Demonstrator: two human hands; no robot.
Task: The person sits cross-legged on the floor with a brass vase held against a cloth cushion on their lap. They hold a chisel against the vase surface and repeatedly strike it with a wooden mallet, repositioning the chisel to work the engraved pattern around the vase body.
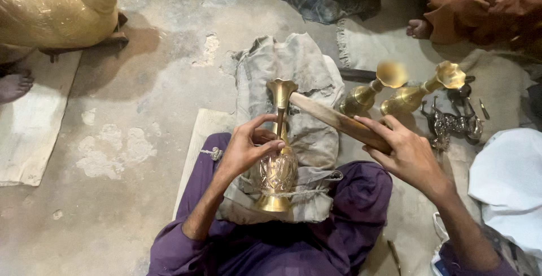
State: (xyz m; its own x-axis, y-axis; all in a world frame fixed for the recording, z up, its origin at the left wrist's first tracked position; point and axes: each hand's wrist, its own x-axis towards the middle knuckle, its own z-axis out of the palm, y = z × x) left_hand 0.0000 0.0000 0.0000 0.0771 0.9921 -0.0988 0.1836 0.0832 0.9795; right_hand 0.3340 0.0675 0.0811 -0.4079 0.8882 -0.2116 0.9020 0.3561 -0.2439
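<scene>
We sit on the floor [113, 112] with a grey cloth pad [307, 101] over our lap. The brass vase [276, 163] lies on that pad, tipped, its foot toward us. Our left hand [245, 149] has its fingers wrapped tight around the thin neck. Our right hand [406, 151] has its fingers clamped on a wooden stick [333, 119], whose far end touches the vase's neck.

The vase is round and could roll off the pad if our left hand lets go. A hard knock from the stick could dent the thin neck or hit our left fingers, which are very close.

A big golden pot [51, 5] stands far off on the left. Two more brass vases [395, 92] lie close by our right hand, so a wide swing might bump them. Small dark tools [451, 120] lie just beside those.
</scene>
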